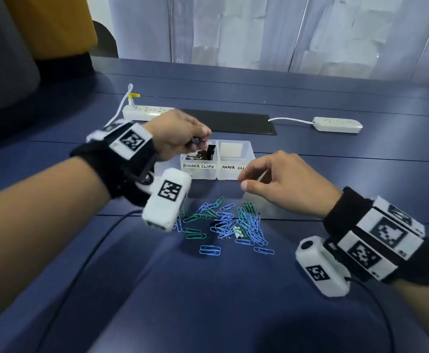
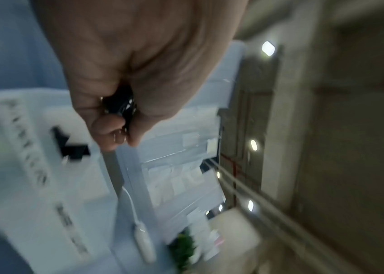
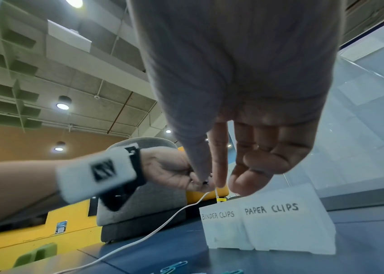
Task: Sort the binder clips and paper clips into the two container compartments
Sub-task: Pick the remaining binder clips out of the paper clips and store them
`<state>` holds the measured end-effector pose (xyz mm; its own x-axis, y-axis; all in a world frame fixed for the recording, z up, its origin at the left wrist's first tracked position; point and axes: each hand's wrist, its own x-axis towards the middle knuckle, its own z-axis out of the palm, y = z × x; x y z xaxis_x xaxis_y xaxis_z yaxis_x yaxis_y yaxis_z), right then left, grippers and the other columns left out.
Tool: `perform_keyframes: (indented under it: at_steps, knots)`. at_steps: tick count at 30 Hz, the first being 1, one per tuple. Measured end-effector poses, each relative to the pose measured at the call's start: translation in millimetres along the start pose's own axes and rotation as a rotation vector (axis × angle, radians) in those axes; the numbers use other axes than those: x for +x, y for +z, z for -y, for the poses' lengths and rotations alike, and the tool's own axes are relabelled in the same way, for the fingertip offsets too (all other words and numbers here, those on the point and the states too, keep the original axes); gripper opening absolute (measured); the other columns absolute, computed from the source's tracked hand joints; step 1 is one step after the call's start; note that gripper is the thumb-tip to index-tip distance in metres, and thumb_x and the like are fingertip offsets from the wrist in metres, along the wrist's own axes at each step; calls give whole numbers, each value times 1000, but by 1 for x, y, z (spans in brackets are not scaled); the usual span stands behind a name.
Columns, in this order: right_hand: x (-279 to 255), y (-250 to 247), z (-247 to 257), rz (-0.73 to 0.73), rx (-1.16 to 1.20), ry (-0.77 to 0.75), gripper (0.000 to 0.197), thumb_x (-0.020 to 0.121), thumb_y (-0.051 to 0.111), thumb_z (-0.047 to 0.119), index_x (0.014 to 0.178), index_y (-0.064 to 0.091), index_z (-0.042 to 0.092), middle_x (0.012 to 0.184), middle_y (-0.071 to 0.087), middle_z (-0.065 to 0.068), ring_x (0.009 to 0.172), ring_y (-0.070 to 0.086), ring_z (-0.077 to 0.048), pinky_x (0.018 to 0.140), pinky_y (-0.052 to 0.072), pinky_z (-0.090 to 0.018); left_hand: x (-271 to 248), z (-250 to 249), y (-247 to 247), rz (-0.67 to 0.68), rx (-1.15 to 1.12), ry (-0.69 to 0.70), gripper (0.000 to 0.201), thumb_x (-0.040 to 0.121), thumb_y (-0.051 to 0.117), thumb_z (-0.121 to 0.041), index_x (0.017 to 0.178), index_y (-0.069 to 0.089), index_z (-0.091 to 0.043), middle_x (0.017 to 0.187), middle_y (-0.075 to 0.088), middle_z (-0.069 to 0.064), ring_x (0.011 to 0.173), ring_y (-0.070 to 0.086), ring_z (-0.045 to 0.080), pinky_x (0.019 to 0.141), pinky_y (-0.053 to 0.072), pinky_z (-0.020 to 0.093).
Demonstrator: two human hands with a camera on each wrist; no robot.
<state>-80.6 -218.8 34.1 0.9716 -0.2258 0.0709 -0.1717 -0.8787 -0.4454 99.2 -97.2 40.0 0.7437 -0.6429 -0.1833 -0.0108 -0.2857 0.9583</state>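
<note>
Small black binder clip [image 1: 196,140] pinched in the left hand [image 1: 175,135], thumb and fingertips curled round it, hanging just above the compartment marked BINDER CLIPS [image 1: 198,166]. A few black binder clips [image 1: 203,154] already lying in there. Looks like the drop step, so: keep the pinch until squarely over the opening, not over the divider, then just let the fingers relax. No need to push down into the box. Wire handles on these can snag a fingertip, so best to open thumb and finger together rather than rolling it off. Left wrist view too blurred to say exactly how the clip sits in the grip, only that something dark is held at the fingertips [image 2: 116,137].

Next door, compartment marked PAPER CLIPS [image 1: 235,159] still looks bare inside. Big loose heap of blue and green paper clips [image 1: 230,222] on the blue table [image 1: 335,174] just in front of the container, possibly with a dark clip or two mixed in, hard to tell. Worth checking the heap before switching over.

Right hand [image 1: 282,182] hovering near the front of the paper clip side, fingers loosely bent, holding nothing visible. Fine to send it down to the heap meanwhile, as long as it stays clear of the box so nothing gets nudged.

Further back: a dark mat [image 1: 233,122] and two white power strips [image 1: 338,124].
</note>
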Motion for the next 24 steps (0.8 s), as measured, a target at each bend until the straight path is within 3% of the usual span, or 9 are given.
perform_keyframes:
  at_steps: [3,5,7,10,13,15,19,24]
  knots:
    - [-3,-3,-2,10,-8,-6,14,84,65,31,91,74,23,81,73,5,69,61,-1,61,38,-1,22,-9,5,19,721,138,14,86,57,-5,86,70,-8,69,66,5,59,61,14,63,51,24]
    - [-4,-3,-4,14,-7,-8,14,84,65,31,90,74,23,82,73,6,67,59,3,61,38,-1,25,-11,13,53,1005,153,15,85,59,-10,80,71,-18,64,64,-5,59,59,12,66,50,25]
    - [-5,-3,-6,14,0,-4,13,83,65,31,90,74,24,80,72,8,67,58,5,61,38,-1,28,-7,20,86,1151,157,19,81,58,-9,79,73,-21,65,64,-7,64,60,14,68,50,25]
    - [-6,-2,-8,23,3,-9,12,83,64,32,88,73,25,79,72,9,70,61,4,64,39,-3,32,1,24,114,1211,141,20,78,59,-10,80,74,-23,79,68,-5,77,63,16,71,51,26]
    - [-7,-1,-10,43,2,-6,11,82,66,32,87,73,25,71,69,14,69,61,6,64,39,-2,33,1,20,136,1173,138,9,76,67,-14,77,72,-22,77,67,-2,68,60,14,65,49,24]
    - [-6,1,-11,51,-10,-7,10,82,67,33,87,73,25,66,65,17,64,59,8,63,39,-2,33,1,17,165,1126,121,10,74,73,-17,83,75,-19,78,69,1,66,63,16,65,54,25]
    - [-2,3,-10,122,-39,-10,12,81,70,29,92,73,25,81,71,7,62,57,4,65,40,-7,30,4,13,145,1121,150,18,70,78,-23,88,77,-20,83,73,3,74,69,21,69,55,27]
    - [4,18,3,266,-87,-113,17,79,71,23,96,74,24,83,72,5,67,60,-2,62,40,-4,24,7,9,45,1087,213,16,69,77,-32,80,78,-21,72,71,-3,67,62,13,72,55,28]
